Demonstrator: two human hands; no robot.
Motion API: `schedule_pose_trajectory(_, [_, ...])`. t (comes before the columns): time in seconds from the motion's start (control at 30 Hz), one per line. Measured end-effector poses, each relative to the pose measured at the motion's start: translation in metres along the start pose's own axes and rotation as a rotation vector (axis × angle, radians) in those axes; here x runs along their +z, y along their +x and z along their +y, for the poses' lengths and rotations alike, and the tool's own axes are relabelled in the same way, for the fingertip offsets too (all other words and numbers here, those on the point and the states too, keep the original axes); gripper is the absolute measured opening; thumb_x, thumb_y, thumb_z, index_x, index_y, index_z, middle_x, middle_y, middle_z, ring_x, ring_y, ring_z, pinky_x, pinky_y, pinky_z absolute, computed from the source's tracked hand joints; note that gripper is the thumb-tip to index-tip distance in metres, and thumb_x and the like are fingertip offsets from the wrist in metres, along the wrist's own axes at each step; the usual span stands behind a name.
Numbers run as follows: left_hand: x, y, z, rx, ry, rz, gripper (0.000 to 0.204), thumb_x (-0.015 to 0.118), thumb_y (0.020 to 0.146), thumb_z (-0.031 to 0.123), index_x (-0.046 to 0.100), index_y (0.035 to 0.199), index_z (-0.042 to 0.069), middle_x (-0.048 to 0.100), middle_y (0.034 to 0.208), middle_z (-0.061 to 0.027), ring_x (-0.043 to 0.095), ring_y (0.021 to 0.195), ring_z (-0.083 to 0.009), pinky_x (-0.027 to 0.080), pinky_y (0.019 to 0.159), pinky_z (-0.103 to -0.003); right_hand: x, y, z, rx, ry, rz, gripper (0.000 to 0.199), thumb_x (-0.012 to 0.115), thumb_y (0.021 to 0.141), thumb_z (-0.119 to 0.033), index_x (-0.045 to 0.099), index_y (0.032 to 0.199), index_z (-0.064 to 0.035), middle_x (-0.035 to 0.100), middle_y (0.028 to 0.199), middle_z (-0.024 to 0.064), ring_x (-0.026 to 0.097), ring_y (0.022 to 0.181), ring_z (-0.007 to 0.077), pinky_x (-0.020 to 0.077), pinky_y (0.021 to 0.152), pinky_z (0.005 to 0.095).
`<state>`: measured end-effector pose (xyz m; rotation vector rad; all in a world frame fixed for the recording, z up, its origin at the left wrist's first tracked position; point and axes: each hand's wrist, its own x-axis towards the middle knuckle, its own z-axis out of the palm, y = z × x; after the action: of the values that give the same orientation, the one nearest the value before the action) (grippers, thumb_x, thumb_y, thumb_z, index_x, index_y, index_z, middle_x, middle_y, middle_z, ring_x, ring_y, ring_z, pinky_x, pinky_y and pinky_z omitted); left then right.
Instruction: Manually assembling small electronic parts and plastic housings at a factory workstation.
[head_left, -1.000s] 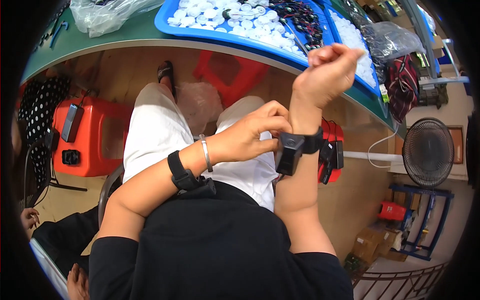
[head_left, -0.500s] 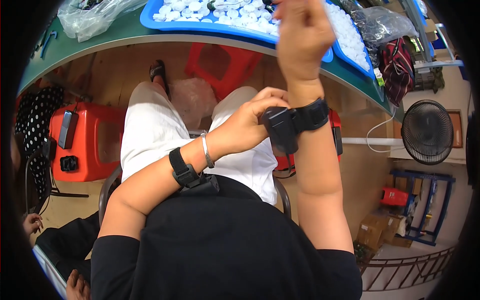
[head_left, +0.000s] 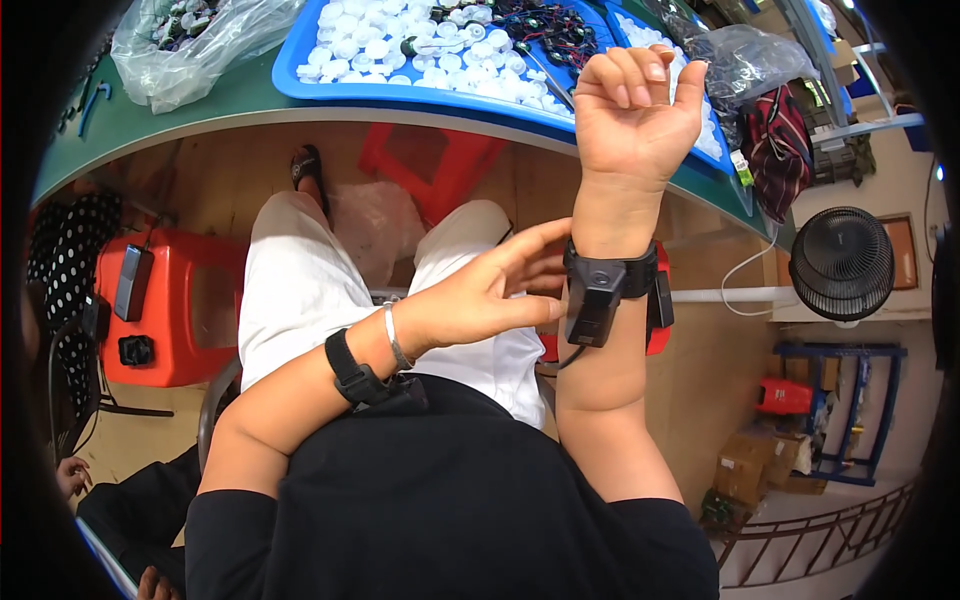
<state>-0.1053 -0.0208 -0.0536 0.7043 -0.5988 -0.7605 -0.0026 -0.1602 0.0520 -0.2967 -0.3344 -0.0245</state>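
Note:
My right hand is raised palm up at the table's edge, its fingers loosely curled, its thumb apart, and nothing in it. A black strap circles my right wrist and carries a small black camera-like device with a cable below it. My left hand reaches across to this wrist with fingers and thumb spread. Its thumb tip is beside the device, and its fingertips are at the strap's edge; whether they touch is hard to tell. A silver bangle and another black strap are on my left arm.
A blue tray of white plastic pieces and dark wired parts stands on the green table. Beside it is a second blue tray. A plastic bag lies left; a black fan stands right. Red stools are below.
My left fingers have opened away from the wrist device. My right forearm has turned palm up and my right hand has come lower. The device now faces up.

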Motion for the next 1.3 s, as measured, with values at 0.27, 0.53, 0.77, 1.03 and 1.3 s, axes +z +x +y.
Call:
schedule_pose_trajectory(0.27, [-0.005,0.002,0.000,-0.091,-0.126,-0.051,0.086,0.071,0.085,0.013,0.015,0.149,0.000,0.038,0.143,-0.0134,0.040,0.130,-0.0194,0.035,0.108,-0.034,-0.008,-0.006,0.023,-0.547,-1.142,0.072,0.042,0.049,0.099,-0.038,0.057,0.074,-0.0055,0.053,0.056,0.0020,0.043,0.046,0.0075,0.0312,0.044,0.0213])
schedule_pose_trajectory(0.53, [-0.028,-0.006,0.008,-0.063,-0.039,0.039,0.053,0.060,0.094,0.014,0.038,0.140,0.001,0.055,0.129,-0.0128,0.053,0.119,-0.0193,0.043,0.100,-0.033,-0.011,-0.015,0.017,-0.451,-1.235,0.031,0.037,0.050,0.099,-0.033,0.059,0.076,-0.0055,0.054,0.060,0.0008,0.044,0.050,0.0058,0.0314,0.045,0.0189])
schedule_pose_trajectory(0.77, [-0.051,-0.005,0.058,0.496,-0.176,0.676,0.041,0.043,0.100,0.040,0.058,0.105,0.002,0.066,0.095,-0.0123,0.065,0.087,-0.0230,0.052,0.081,-0.035,-0.018,-0.049,0.018,-0.114,-0.749,0.106,0.046,0.040,0.101,-0.042,0.060,0.084,-0.0046,0.053,0.067,0.0052,0.042,0.055,0.0127,0.0335,0.054,0.0256])
schedule_pose_trajectory(1.03, [-0.059,-0.013,0.080,0.929,0.236,0.977,0.042,0.042,0.101,0.037,0.059,0.086,0.002,0.061,0.069,-0.0059,0.059,0.061,-0.0130,0.051,0.061,-0.025,-0.030,-0.070,0.072,-0.286,-1.098,0.278,0.040,0.044,0.101,-0.035,0.057,0.081,-0.0034,0.051,0.062,0.0032,0.042,0.053,0.0078,0.0320,0.048,0.0192])
schedule_pose_trajectory(1.3, [-0.056,-0.026,0.093,0.921,0.133,0.969,0.036,0.050,0.099,0.033,0.056,0.076,0.005,0.055,0.064,-0.0026,0.048,0.053,-0.0098,0.039,0.050,-0.023,-0.029,-0.082,0.076,-0.126,-1.208,0.225,0.032,0.046,0.101,-0.026,0.057,0.081,-0.0035,0.052,0.064,0.0006,0.044,0.055,0.0051,0.0332,0.050,0.0185])
